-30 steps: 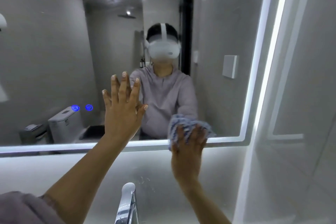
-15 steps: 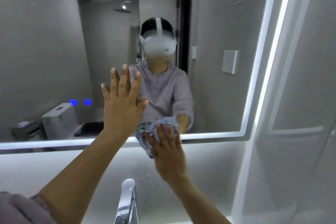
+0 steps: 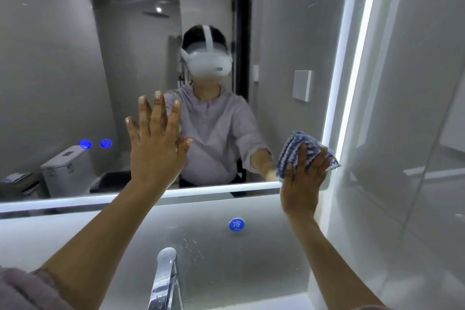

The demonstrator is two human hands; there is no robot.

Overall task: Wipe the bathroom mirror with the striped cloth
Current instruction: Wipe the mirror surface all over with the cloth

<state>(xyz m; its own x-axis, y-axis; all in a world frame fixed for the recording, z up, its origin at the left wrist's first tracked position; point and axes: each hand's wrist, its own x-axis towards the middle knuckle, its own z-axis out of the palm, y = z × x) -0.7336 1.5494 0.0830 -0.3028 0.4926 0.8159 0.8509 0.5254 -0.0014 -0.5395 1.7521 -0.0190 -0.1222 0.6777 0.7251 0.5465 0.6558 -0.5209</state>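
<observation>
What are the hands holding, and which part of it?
The right hand presses the striped cloth against the mirror, fingers spread over its lower half. The left hand holds nothing.

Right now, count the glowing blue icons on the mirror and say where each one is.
2. Both glow low on the mirror, side by side, left of the left hand: the left icon and the right icon. The left hand may hide others.
</observation>
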